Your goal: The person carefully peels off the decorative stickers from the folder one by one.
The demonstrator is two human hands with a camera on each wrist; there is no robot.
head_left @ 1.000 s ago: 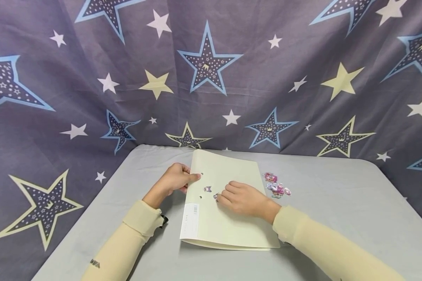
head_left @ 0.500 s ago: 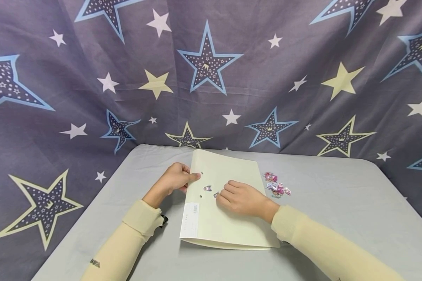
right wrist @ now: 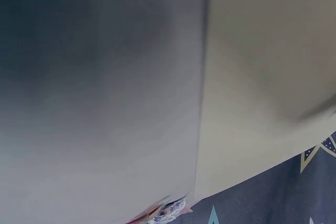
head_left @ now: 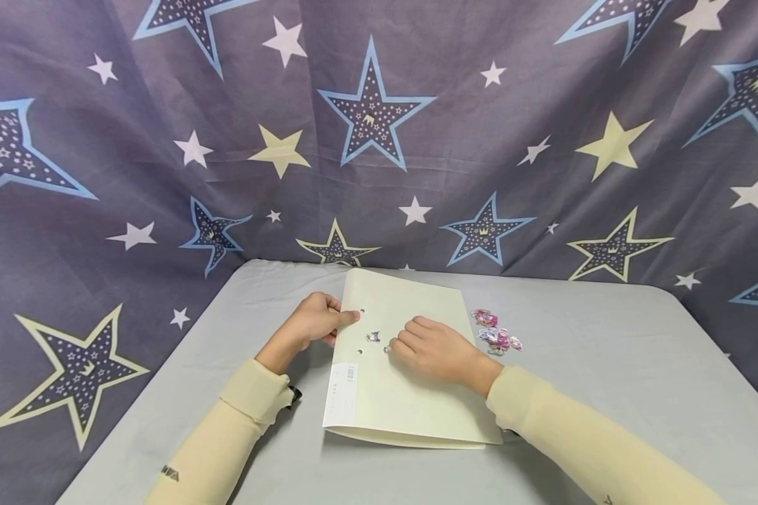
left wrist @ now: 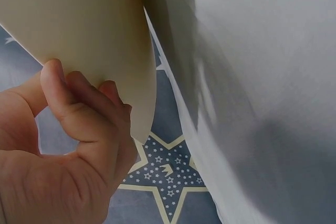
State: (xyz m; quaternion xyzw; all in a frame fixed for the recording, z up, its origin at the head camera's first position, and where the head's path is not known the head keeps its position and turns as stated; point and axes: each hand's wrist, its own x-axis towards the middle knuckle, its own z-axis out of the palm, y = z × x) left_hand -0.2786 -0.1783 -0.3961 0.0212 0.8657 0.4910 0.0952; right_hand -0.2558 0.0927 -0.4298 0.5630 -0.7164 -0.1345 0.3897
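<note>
A cream folder [head_left: 417, 414] lies on the table, its near edge slightly parted. My left hand [head_left: 312, 322] grips its left edge, thumb on the cover and fingers behind; the left wrist view shows the fingers [left wrist: 86, 108] against the folder's underside. My right hand [head_left: 436, 351] is curled over the cover, its fingertips on a small sticker [head_left: 387, 348] that they partly hide. Just left of them another small character sticker [head_left: 373, 337] sits on the cover. The right wrist view shows the folder [right wrist: 252, 145], but not the right hand.
Several loose, shiny pink and purple stickers [head_left: 499, 340] lie to the folder's right on the grey-covered table [head_left: 606, 379]. A white barcode label [head_left: 341, 396] is on the folder's lower left. Behind hangs a star-patterned curtain [head_left: 442, 182].
My right hand has shifted slightly up and away over the cover, and less of the sticker at its fingertips shows. My left hand keeps its grip on the folder's edge.
</note>
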